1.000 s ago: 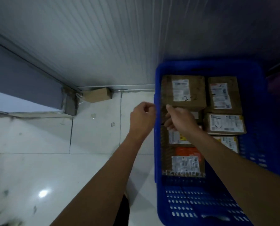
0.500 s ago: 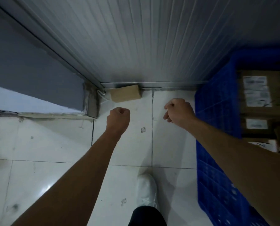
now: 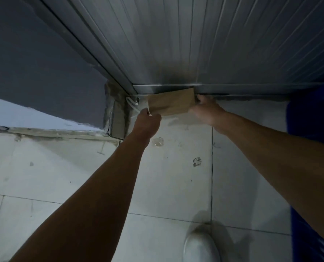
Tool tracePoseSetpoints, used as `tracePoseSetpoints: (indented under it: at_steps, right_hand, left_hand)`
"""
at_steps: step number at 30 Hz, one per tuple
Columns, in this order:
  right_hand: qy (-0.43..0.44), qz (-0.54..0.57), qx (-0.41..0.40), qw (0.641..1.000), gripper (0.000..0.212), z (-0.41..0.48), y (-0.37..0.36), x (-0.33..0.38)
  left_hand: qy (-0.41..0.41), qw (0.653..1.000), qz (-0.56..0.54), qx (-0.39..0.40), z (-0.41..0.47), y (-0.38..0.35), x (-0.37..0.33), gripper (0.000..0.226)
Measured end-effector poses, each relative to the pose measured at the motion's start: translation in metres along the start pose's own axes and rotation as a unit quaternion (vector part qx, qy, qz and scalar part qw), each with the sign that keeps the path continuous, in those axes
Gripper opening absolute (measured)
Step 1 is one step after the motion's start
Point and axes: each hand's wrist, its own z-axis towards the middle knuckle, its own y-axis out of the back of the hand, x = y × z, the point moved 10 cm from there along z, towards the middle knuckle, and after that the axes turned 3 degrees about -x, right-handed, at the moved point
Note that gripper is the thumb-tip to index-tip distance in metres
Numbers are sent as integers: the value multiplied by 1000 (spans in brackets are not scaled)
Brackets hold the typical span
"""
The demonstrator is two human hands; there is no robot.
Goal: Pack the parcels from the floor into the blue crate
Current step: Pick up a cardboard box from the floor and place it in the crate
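Parcel at shutter base; crate well apart, right.

Blue crate cropped at right

A brown parcel sits between the two hands, against the ribbed shutter beyond them. The left hand holds its near left corner with curled fingers; the right hand grips its right end. A blue crate stands right of the right forearm.
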Motion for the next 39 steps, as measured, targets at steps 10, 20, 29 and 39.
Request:
tracePoseSetpoints:
  at_steps: [10,20,29,39]
  right_hand:
    - [-16,68,-8,998,31,-83,36,-5]
    - [-55,65,-78,993,54,-217,131,-22]
    - [-21,156,-64,985,33,-333,214,-22]
    - [-87,354,-25,931,7,-473,312,-92]
  left_hand:
    - [52,994,-90,-31,-73,12,-1,38]
    - [173,942,-287,-32,-221,-8,-26,44]
    - [165,891,-422,9,-345,-31,-71,15]
    - [119,895,-428,47,-517,-78,-126,21]
